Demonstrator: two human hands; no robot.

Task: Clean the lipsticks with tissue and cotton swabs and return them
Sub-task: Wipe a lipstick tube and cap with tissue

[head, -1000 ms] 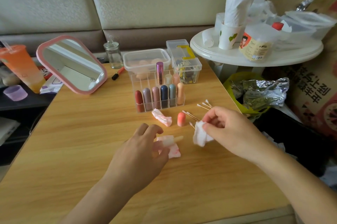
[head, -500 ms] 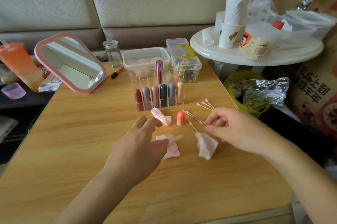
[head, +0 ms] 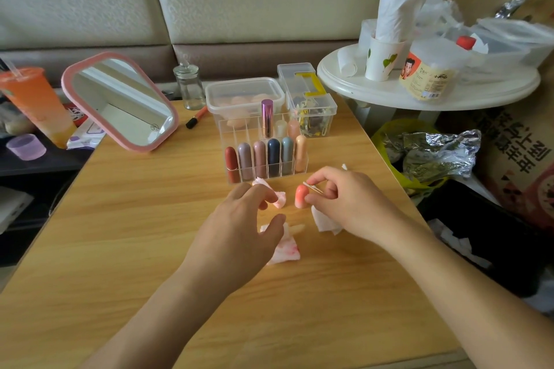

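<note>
Head view: R hand pinches swabs btwn thumb & forefinger, their tips right at the top of the pink lipstick. It stands upright on the table, just in front of the organizer. L hand hovers loosely curled, gripping nothing, w/ a stained tissue partly under it and a white tissue under the R hand.

Chinese print on cardboard box and jar, illegible.

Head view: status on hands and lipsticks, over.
Left hand open over stained tissue. Right hand pinches cotton swab beside upright coral lipstick. Organizer front unobstructed.
</note>
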